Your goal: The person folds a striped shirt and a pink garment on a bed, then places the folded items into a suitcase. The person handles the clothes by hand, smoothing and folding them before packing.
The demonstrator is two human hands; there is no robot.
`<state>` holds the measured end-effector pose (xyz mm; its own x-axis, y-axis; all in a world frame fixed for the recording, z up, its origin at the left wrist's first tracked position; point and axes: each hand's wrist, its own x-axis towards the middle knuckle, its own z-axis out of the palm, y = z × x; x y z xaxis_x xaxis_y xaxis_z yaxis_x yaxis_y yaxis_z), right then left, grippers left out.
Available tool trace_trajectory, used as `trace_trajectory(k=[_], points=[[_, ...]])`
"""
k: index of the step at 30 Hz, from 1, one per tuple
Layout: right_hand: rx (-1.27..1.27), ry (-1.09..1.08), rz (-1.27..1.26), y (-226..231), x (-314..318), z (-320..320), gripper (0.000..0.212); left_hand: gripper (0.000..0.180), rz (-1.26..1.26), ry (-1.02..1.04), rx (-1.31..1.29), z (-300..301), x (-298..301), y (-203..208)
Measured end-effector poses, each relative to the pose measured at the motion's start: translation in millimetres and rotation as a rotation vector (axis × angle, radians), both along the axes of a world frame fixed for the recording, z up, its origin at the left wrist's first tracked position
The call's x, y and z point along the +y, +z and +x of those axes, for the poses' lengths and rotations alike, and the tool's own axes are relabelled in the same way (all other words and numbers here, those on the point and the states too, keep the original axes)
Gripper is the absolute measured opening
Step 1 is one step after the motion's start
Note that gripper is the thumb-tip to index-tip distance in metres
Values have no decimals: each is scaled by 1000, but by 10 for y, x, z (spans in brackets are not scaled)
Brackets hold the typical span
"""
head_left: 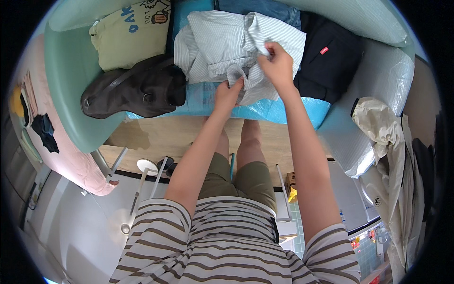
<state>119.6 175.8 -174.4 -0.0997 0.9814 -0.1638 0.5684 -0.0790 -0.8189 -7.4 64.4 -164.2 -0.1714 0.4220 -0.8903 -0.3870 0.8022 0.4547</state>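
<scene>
A white shirt with thin grey stripes (217,40) lies spread and partly rumpled on the sofa in front of me. My left hand (229,93) pinches a fold near its lower edge, beside a curled cuff or collar band. Farther up and to the right, my right hand (276,64) grips another edge of the same shirt between thumb and fingers. The cloth between the two hands is bunched. Which part of the shirt each hand holds is hard to make out.
A dark brown bag (137,90) and a folded pale yellow T-shirt (132,38) lie left of the shirt. Folded black clothing (331,57) is at its right, blue jeans (260,7) behind. Blue bubble wrap (298,111) covers the seat; a beige jacket (378,123) hangs at the right.
</scene>
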Motion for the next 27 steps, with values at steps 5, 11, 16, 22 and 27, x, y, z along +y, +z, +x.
trace_trajectory(k=[5, 11, 16, 22, 27], points=[[531, -164, -250, 353, -146, 346, 30, 23, 269, 31, 18, 26, -169, -251], [686, -222, -196, 580, -250, 608, 31, 19, 607, -234, 70, 47, 165, 125], [725, -164, -353, 625, -176, 515, 32, 28, 347, -235, -255, -320, 402, -139], [649, 188, -601, 488, -272, 81, 52, 60, 142, -110, -264, -578, 450, -257], [698, -309, -289, 488, -386, 260, 40, 72, 386, -550, 480, -437, 269, -99]])
